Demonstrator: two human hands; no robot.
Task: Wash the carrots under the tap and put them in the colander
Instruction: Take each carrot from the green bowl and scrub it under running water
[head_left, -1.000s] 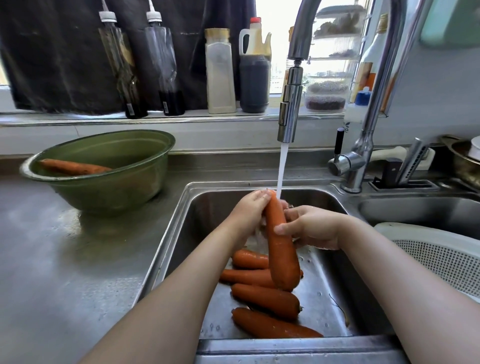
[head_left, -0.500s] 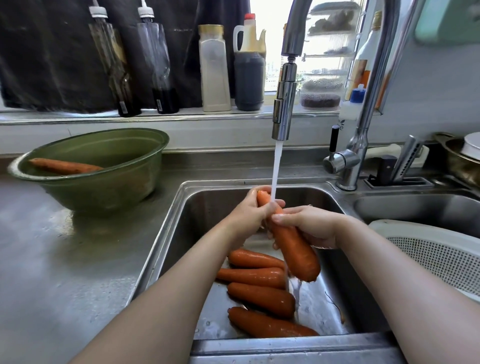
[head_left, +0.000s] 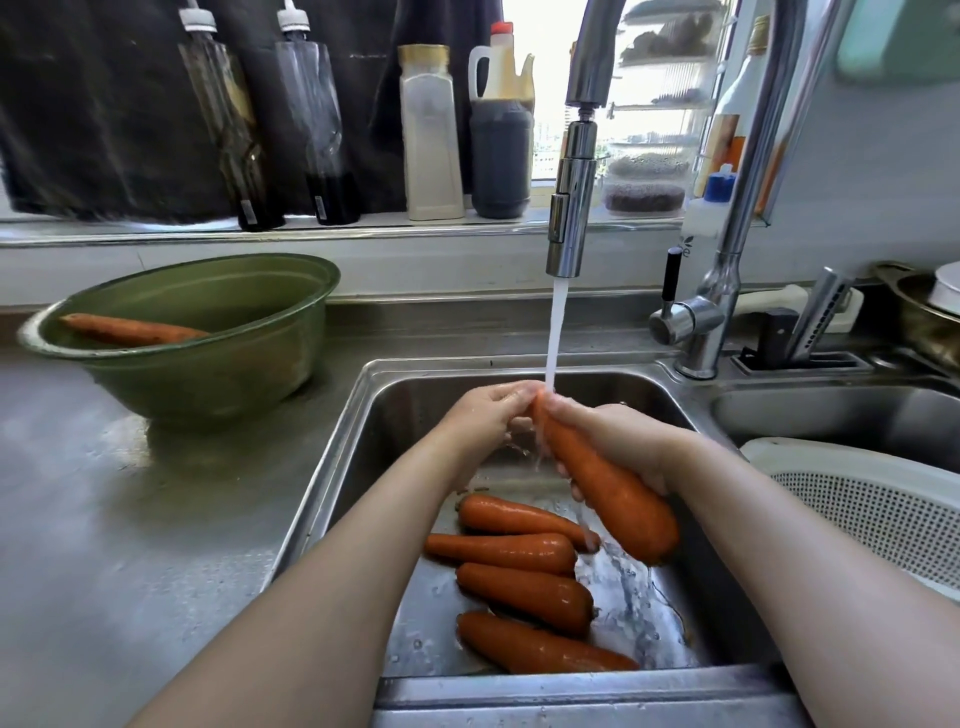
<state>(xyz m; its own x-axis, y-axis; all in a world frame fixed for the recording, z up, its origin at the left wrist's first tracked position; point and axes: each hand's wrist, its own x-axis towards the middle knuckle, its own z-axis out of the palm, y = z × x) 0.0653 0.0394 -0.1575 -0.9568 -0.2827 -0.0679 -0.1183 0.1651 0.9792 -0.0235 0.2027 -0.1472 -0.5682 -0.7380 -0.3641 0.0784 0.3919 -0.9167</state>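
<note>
A large orange carrot slants under the running tap, thin end up. My left hand pinches that thin tip where the water lands. My right hand wraps the carrot's middle from the right. Several more carrots lie wet on the sink floor below. The white colander sits in the right basin, only partly in view. One more carrot lies in a green bowl on the left counter.
The steel sink has a wet counter on its left. Bottles line the window sill behind. The tap's base and lever stand between the two basins, with a metal pot at far right.
The held carrot has tilted so its thick end swings further right and down. My right hand has slid along it toward the middle, and my left hand stays at the tip.
</note>
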